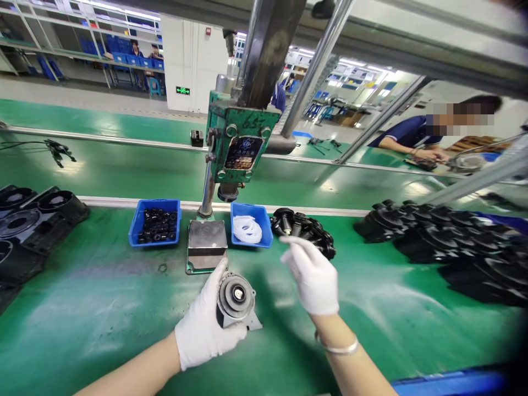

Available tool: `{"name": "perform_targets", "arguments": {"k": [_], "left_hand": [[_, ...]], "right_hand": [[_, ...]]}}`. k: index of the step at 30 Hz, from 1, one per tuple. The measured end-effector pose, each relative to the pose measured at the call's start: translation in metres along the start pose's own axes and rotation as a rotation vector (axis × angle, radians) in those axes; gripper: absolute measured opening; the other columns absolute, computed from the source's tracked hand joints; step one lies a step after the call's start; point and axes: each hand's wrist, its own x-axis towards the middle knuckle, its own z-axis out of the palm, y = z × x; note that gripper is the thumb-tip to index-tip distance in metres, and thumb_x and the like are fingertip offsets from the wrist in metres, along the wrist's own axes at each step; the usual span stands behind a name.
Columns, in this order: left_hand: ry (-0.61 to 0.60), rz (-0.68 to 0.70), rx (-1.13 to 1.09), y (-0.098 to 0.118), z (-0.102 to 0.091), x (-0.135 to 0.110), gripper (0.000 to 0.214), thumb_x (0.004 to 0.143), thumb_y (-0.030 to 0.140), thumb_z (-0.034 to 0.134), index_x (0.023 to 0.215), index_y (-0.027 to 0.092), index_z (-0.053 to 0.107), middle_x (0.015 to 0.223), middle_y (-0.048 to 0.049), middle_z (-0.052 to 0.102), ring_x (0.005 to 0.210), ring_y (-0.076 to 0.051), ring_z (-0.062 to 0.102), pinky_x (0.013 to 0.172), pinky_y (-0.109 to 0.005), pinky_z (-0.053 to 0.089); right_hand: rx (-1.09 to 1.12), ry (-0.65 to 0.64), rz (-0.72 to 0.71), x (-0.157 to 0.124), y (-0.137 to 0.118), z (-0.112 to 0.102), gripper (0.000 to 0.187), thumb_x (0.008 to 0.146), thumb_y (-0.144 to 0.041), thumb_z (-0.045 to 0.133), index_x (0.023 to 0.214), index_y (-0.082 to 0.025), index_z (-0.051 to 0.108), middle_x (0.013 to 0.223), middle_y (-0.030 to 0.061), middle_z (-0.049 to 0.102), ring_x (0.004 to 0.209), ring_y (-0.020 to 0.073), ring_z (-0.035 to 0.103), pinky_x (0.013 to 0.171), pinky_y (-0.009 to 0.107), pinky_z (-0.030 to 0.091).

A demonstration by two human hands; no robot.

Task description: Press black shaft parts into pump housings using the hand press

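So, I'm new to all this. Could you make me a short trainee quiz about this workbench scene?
1. True or false: the left fingers hold the grey round part.
2. What lies in the blue bin just right of the metal block? a) small black pieces b) white rings c) silver screws
3. Fill in: the silver bracelet circles the person's ____ wrist.

Key: 1. True; 2. b; 3. right

A white-gloved left hand [203, 327] grips a round grey housing [231, 302], a white-gloved right hand [315, 278] at its two o'clock.
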Motion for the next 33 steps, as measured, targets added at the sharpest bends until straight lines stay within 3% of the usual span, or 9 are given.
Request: {"name": "perform_targets", "arguments": {"k": [2,5,10,14,18,23,27,30,33], "left_hand": [[0.006,0.008,-0.002,-0.001,0.000,0.001,0.108,0.060,0.012,0.066,0.152,0.020,0.010,0.151,-0.0159,0.035,0.142,-0.036,0.034,0.120,-0.055,0.019],[-0.003,0.007,0.008,-0.002,-0.001,0.001,0.107,0.062,0.014,0.066,0.153,0.018,0.010,0.152,-0.0171,0.035,0.142,-0.037,0.033,0.120,-0.055,0.019],[-0.017,0.032,0.027,-0.007,-0.003,0.001,0.108,0.062,0.013,0.067,0.154,0.016,0.011,0.153,-0.0167,0.034,0.144,-0.037,0.030,0.121,-0.053,0.018],[-0.014,0.062,0.044,-0.013,-0.003,0.001,0.108,0.063,0.012,0.069,0.155,0.017,0.012,0.154,-0.0165,0.034,0.144,-0.037,0.029,0.120,-0.053,0.019],[-0.040,0.080,0.051,-0.015,-0.005,0.000,0.107,0.065,0.015,0.070,0.154,0.017,0.009,0.154,-0.0193,0.032,0.143,-0.037,0.030,0.119,-0.058,0.019],[-0.013,0.212,0.075,-0.016,-0.014,-0.002,0.101,0.075,0.032,0.074,0.152,0.018,0.010,0.155,-0.0201,0.031,0.142,-0.036,0.034,0.117,-0.057,0.026],[0.072,0.447,0.345,-0.012,-0.026,0.002,0.064,0.091,0.026,0.059,0.147,0.027,0.027,0.152,-0.0119,0.040,0.140,-0.026,0.039,0.116,-0.047,0.034],[0.023,0.608,0.471,-0.005,-0.035,0.007,0.038,0.093,0.021,0.059,0.128,0.028,0.049,0.137,-0.0069,0.056,0.131,-0.021,0.051,0.111,-0.037,0.042],[0.005,0.606,0.476,0.002,-0.041,0.010,0.015,0.093,0.025,0.060,0.108,0.025,0.058,0.121,-0.0052,0.064,0.117,-0.019,0.060,0.100,-0.033,0.049]], "right_hand": [[-0.353,-0.174,-0.183,0.036,0.001,0.006,0.022,0.092,-0.031,0.056,0.105,-0.021,0.071,0.092,0.0080,0.070,0.084,0.0259,0.063,0.082,0.038,0.049],[-0.815,-0.344,-0.412,0.079,0.006,0.029,0.026,0.093,-0.025,0.055,0.113,-0.021,0.071,0.120,0.0114,0.065,0.111,0.0307,0.055,0.096,0.043,0.042],[-0.872,-0.394,-0.401,0.115,0.017,0.058,0.011,0.086,-0.019,0.064,0.084,-0.018,0.075,0.124,0.0105,0.065,0.116,0.0323,0.052,0.094,0.043,0.043],[-0.806,-0.348,-0.342,0.126,0.008,0.050,0.012,0.086,-0.018,0.063,0.077,-0.016,0.071,0.111,0.0112,0.068,0.105,0.0280,0.058,0.090,0.038,0.045],[-0.695,-0.324,-0.278,0.104,-0.017,0.026,0.008,0.088,-0.021,0.058,0.086,-0.017,0.065,0.087,0.0053,0.069,0.080,0.0192,0.064,0.075,0.030,0.051],[-0.314,-0.455,-0.351,0.030,-0.041,0.003,0.009,0.084,-0.016,0.054,0.080,-0.022,0.058,0.078,0.0018,0.066,0.068,0.0179,0.062,0.064,0.030,0.051],[-0.059,-0.628,-0.439,-0.016,-0.033,0.002,0.015,0.086,-0.010,0.052,0.085,-0.023,0.058,0.088,0.0038,0.067,0.081,0.0195,0.065,0.073,0.033,0.054],[-0.014,-0.611,-0.458,-0.027,-0.020,0.007,0.017,0.087,-0.008,0.052,0.090,-0.023,0.060,0.093,0.0045,0.066,0.086,0.0187,0.064,0.077,0.033,0.054],[-0.024,-0.569,-0.460,-0.028,-0.013,0.012,0.017,0.088,-0.008,0.051,0.090,-0.022,0.060,0.088,0.0033,0.064,0.081,0.0177,0.062,0.074,0.032,0.052]]}}
